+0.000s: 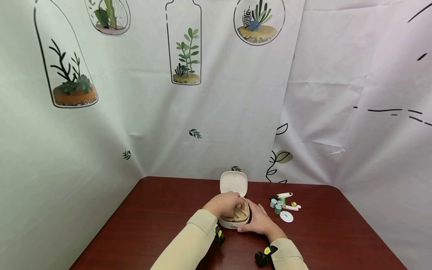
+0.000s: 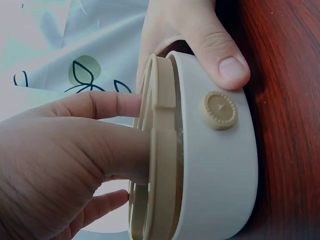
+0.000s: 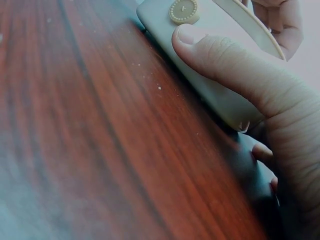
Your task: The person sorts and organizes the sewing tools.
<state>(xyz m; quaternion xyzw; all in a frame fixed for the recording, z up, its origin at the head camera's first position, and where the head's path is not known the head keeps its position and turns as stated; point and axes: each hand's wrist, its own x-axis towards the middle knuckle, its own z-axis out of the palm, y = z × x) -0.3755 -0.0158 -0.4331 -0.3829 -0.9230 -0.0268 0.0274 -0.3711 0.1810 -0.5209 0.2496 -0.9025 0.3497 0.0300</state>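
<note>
A white box (image 1: 229,225) stands on the table with its rounded lid (image 1: 233,183) raised at the back. Inside its rim sits a tan divided tray (image 1: 241,214); the left wrist view shows a gap between the tray (image 2: 165,145) and the white wall. My left hand (image 1: 225,204) reaches in from above and grips the tray, its thumb inside and fingertips partly hidden. Around the right side of the box my right hand (image 1: 260,221) holds on, thumb on the front wall beside a round tan button (image 3: 183,10), other fingers behind.
Right of the box lie several thread spools (image 1: 278,209), a white-handled tool (image 1: 285,195), a pink and white strip (image 1: 291,207), a small gold piece (image 1: 294,204) and a white disc (image 1: 286,216). A printed cloth (image 1: 222,112) hangs behind the reddish-brown table (image 1: 162,210).
</note>
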